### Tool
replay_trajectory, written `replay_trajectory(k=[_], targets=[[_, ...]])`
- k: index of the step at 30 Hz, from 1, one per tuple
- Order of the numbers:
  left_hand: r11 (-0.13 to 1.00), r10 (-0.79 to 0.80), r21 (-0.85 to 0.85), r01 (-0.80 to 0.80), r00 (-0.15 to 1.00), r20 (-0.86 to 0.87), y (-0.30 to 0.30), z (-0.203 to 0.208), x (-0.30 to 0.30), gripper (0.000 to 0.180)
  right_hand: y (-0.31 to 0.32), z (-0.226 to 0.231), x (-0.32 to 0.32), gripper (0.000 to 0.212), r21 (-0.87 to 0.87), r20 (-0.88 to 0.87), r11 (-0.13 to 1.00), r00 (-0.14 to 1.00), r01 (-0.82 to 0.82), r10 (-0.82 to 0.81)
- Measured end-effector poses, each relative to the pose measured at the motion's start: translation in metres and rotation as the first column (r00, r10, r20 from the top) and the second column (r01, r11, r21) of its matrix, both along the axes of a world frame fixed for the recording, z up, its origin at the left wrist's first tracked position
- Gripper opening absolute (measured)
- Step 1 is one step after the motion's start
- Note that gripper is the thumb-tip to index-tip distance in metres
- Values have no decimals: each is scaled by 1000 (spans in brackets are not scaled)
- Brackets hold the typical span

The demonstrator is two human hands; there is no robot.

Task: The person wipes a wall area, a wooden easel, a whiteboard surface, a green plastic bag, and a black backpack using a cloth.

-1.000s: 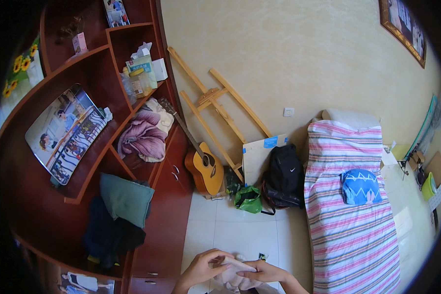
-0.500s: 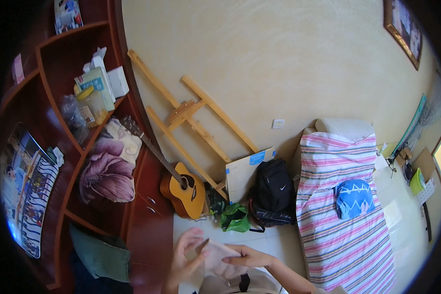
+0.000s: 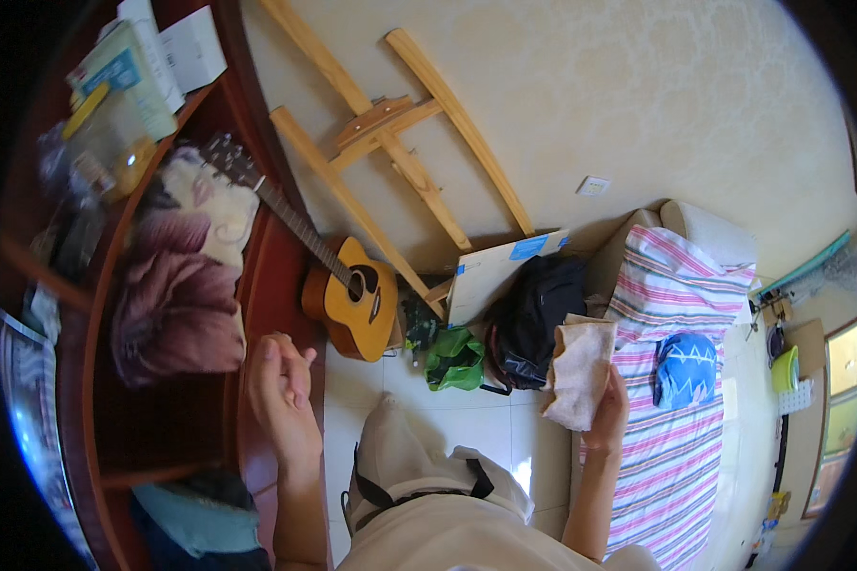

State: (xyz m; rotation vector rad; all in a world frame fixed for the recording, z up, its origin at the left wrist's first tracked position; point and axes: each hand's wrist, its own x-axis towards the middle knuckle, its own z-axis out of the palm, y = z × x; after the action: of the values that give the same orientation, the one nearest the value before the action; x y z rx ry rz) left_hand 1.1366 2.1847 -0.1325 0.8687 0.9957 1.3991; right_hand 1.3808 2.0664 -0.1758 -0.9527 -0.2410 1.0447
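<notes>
My right hand (image 3: 611, 411) grips a folded beige cloth (image 3: 581, 373) by its right edge, thumb against its face. The cloth hangs in the air in front of the striped bed cover, its lower left edge slightly wavy. Off to the left, my left hand (image 3: 284, 398) is raised near the dark red shelf unit, apart from the cloth. Its fingers are curled in; whether anything small lies inside them is hidden. My lap in light trousers (image 3: 395, 447), with a black strap, shows between the two forearms.
An acoustic guitar (image 3: 350, 300) leans by the red shelf unit (image 3: 114, 285), which holds a purple blanket (image 3: 186, 314). A wooden easel (image 3: 419, 171), green bag (image 3: 455, 360) and black backpack (image 3: 535, 305) stand along the wall. On the striped bed (image 3: 676, 457) lies a blue cushion (image 3: 686, 371).
Both hands have parted: the left went left and up, the right went right and up with the cloth. The view has shifted, showing more of my body and the shelves closer.
</notes>
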Motion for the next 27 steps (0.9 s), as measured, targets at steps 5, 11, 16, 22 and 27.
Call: replay_trajectory(k=[5, 11, 16, 22, 27], targets=[[865, -251, 472, 173, 962, 107, 54, 29, 8, 38, 34, 12, 3, 39, -7, -86, 985, 981, 174, -174], [810, -367, 560, 172, 894, 257, 74, 60, 55, 61, 31, -6, 25, 43, 212, -217, 949, 958, 232, -186], [819, -506, 496, 289, 771, 386, 65, 76, 50, 52, 52, 10, 41, 43, -157, -271, 899, 858, 408, -437], [822, -514, 434, 368, 808, 287, 61, 116, 139, 12, 72, -5, 104, 43, 134, -237, 984, 968, 115, -81], [961, -276, 119, 249, 850, 448, 73, 123, 225, 12, 95, -20, 168, 44, 104, -258, 993, 966, 51, -23]])
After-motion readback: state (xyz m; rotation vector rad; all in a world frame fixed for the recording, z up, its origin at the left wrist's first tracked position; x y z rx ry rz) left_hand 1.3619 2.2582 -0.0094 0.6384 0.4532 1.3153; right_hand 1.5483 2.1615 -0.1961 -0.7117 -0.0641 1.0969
